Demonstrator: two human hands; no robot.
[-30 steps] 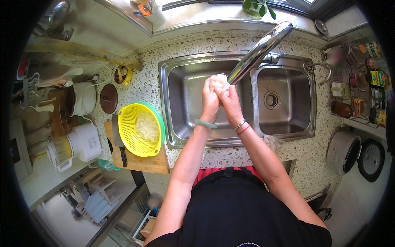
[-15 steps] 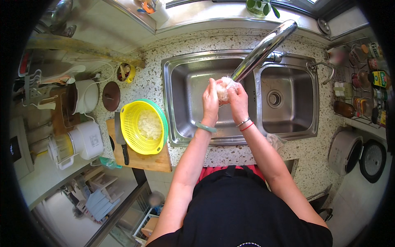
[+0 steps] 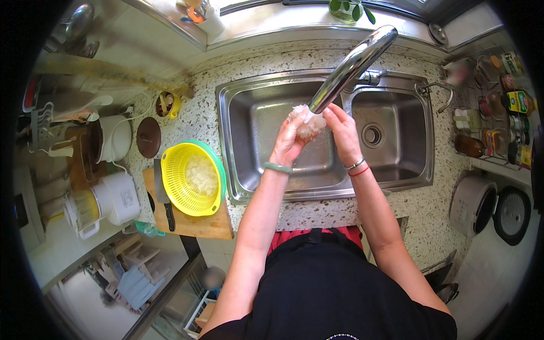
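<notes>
Shifted rightward from its partner since the earlier frame, the right hand (image 3: 343, 131) has loosely bent fingers at the right edge of the pale frilly clump (image 3: 309, 129) — I cannot tell whether they pinch it. I see the left hand (image 3: 289, 141) curled around the clump from the left, just below the spout (image 3: 324, 97). To work it well, I'd keep that cradle soft, part the folds gently, and stay over the basin (image 3: 252, 124) beneath the grip.
</notes>
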